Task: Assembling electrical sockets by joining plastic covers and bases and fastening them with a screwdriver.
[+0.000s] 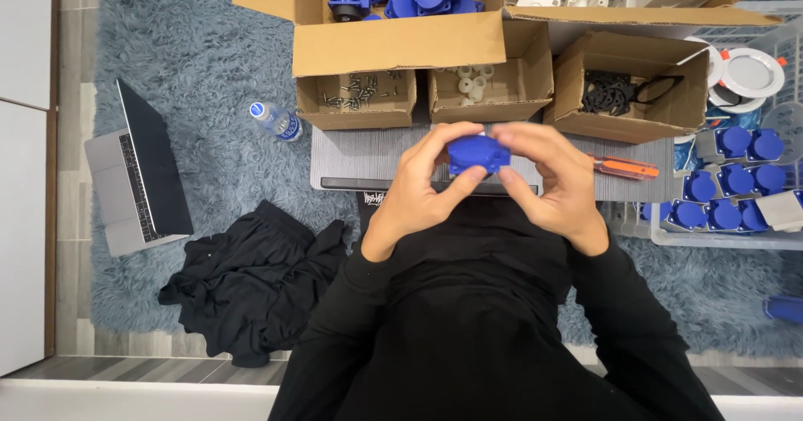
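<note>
Shaggy blue-grey carpet [192, 61] is spreading under a small grey work board [368, 157]. Above it, the left hand [418, 182] and right hand [552, 182] are pinching a blue socket cover [477, 153] between their fingertips, cardboard boxes [401, 44] lying at twelve o'clock, an orange screwdriver [623, 167] at three.

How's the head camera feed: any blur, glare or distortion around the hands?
Head view: even, soft lighting, no harsh shadows; the left hand and right hand look slightly soft around the blue part; the white round fixture is bright, near glare; straight edges bow mildly toward the frame borders.
</note>
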